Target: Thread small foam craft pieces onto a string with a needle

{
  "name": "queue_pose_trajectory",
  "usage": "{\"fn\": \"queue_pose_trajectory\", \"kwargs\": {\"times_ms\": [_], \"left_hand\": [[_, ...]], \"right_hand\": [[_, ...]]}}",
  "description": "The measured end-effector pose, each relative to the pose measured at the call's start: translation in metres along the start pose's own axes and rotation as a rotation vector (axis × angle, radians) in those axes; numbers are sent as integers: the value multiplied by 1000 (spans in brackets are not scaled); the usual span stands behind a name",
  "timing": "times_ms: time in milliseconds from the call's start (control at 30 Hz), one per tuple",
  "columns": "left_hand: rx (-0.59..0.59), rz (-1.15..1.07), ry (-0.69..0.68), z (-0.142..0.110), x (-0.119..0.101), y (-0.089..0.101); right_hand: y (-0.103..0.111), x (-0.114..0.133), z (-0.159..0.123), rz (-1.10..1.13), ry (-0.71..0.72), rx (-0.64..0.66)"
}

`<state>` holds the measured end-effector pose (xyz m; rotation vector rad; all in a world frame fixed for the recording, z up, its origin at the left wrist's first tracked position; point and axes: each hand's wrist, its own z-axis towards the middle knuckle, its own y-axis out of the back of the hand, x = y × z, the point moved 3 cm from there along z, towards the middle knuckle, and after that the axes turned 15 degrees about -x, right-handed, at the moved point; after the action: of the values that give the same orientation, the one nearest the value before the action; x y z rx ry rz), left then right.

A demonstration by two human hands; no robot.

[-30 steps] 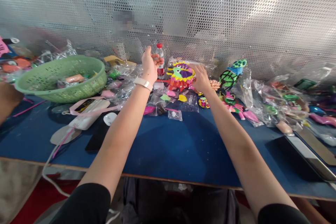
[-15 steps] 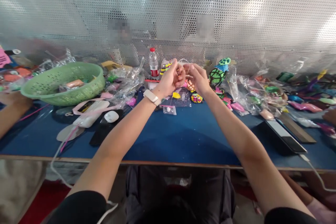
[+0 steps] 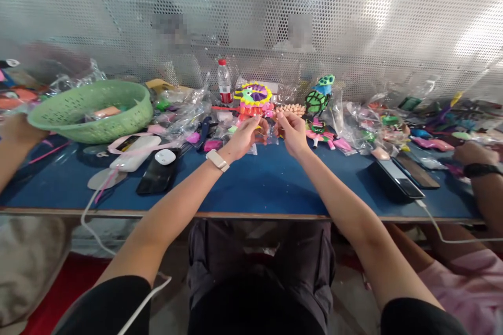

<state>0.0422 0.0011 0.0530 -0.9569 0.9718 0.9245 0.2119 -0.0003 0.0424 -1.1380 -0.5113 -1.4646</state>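
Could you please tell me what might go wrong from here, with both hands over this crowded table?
The bottle stands upright beyond the left hand; a reach that way might tip it. The right hand is close in front of the peach piece and could nudge it. The white cable at left hangs over the front edge of the table; a leg might snag it.

the light is moderate and greyish. on the perforated metal panel (image 3: pixel 251 5), white glare streaks sit well right of the red-capped bottle (image 3: pixel 225 84). plastic bags (image 3: pixel 192 110) glint just left of it. below it, the space under the table (image 3: pixel 251 188) is dim. blocky pixelation covers two panel patches, above it on either side.
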Motion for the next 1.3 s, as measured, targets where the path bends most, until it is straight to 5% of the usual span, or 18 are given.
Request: {"fn": "queue_pose_trajectory", "kwargs": {"times_ms": [333, 600, 933, 1300], "left_hand": [[-205, 353, -642, -20, -27, -7], [-302, 369, -740, -25, -40, -5], [-263, 401, -767, -32, -43, -10], [-317, 560, -1042, -44, -53, -13]], "right_hand": [[-6, 39, -20, -110, 201, -31], [-4, 56, -24, -82, 229, 25], [-8, 56, -28, 1, 244, 86], [-6, 62, -26, 8, 182, 158]]}}
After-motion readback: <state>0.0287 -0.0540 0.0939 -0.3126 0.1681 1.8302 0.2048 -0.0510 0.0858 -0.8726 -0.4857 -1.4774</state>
